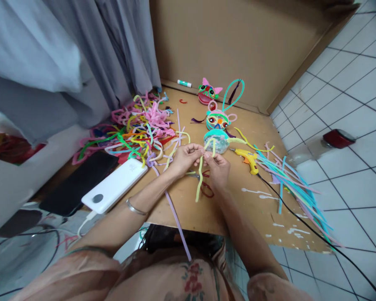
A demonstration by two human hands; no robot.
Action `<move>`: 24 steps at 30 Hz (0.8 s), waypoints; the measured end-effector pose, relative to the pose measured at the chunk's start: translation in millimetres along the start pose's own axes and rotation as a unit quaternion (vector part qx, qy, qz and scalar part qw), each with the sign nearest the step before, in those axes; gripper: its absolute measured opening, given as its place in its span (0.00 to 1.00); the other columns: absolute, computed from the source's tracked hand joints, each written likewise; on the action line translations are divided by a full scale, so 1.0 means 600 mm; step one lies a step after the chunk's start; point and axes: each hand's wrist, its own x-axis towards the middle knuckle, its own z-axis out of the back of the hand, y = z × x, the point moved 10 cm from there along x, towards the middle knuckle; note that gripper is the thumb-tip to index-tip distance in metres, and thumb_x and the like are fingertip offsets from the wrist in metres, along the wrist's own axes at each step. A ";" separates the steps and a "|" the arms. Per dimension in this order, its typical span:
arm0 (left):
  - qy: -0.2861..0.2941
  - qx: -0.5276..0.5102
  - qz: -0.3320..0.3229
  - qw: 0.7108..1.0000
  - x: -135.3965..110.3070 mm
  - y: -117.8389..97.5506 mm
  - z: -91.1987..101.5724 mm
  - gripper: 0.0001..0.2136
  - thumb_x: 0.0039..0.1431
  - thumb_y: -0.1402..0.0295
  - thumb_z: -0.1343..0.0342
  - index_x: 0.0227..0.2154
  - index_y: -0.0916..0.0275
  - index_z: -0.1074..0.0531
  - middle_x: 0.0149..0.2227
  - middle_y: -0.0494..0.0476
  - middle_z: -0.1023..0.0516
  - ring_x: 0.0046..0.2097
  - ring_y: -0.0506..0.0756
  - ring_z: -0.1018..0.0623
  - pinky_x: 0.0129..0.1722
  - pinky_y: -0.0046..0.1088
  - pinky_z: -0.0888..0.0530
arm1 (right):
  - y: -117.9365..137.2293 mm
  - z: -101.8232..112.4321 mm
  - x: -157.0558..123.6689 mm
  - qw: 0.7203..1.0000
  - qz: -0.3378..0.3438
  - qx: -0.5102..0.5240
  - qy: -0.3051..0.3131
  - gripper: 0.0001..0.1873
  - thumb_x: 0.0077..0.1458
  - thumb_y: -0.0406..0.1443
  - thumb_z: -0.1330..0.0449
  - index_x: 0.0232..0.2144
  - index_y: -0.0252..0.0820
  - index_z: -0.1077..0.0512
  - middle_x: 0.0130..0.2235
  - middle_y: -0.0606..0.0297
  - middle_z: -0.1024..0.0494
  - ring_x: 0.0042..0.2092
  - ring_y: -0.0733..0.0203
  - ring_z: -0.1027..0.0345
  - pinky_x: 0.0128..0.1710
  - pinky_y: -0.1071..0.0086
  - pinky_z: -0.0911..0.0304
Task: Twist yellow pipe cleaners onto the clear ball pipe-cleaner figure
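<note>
My left hand (188, 159) and my right hand (218, 169) meet over the middle of the table, their fingertips pinched on a pale yellow pipe cleaner (199, 188). One end hangs toward me, and a bent loop rises above the fingers. Under my right hand lie red-handled scissors (207, 191), partly hidden. Just beyond my hands is a clear rounded piece with a turquoise rim (214, 134). Behind it sits an animal face (218, 120) made of pipe cleaners, with pink loop ears. A second face (207, 93), with pink pointed ears, is farther back.
A tangled heap of pipe cleaners (144, 125) covers the table's left side. Nearer me are a white power bank (115, 184) and a black phone (78, 182). At right lie a yellow glue gun (250, 159), its cord trailing, and straight pipe cleaners (297, 188). A glue stick (184, 83) is behind.
</note>
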 end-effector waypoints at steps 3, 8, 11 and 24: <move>0.003 0.022 -0.008 1.000 0.002 -0.008 0.003 0.16 0.43 0.58 0.35 0.24 0.67 0.29 0.14 0.44 0.35 0.16 0.43 0.38 0.17 0.19 0.42 | 0.007 -0.004 0.006 0.999 -0.004 -0.019 0.034 0.15 0.44 0.45 0.35 0.22 0.39 0.29 0.22 0.70 0.30 0.26 0.68 0.40 0.29 0.72 0.42; 0.002 0.034 -0.001 0.999 0.005 -0.013 0.009 0.11 0.43 0.62 0.37 0.24 0.66 0.30 0.15 0.44 0.34 0.16 0.43 0.37 0.16 0.19 0.40 | 0.044 0.012 0.013 0.997 0.046 -0.060 0.020 0.17 0.51 0.48 0.41 0.24 0.40 0.29 0.21 0.72 0.36 0.26 0.68 0.45 0.29 0.73 0.44; 0.004 0.056 0.019 0.998 0.003 -0.009 0.008 0.09 0.43 0.65 0.39 0.24 0.66 0.30 0.15 0.44 0.34 0.15 0.43 0.36 0.16 0.18 0.39 | 0.054 0.010 0.013 0.994 0.064 -0.081 0.027 0.16 0.50 0.47 0.41 0.25 0.40 0.30 0.22 0.72 0.37 0.26 0.69 0.47 0.28 0.73 0.45; 0.058 0.113 0.044 0.991 -0.010 -0.005 -0.017 0.07 0.42 0.69 0.39 0.21 0.66 0.31 0.13 0.42 0.37 0.14 0.42 0.39 0.14 0.16 0.42 | 0.018 0.023 0.012 0.998 0.009 -0.065 -0.019 0.17 0.46 0.48 0.38 0.21 0.39 0.29 0.17 0.75 0.39 0.20 0.72 0.50 0.21 0.74 0.49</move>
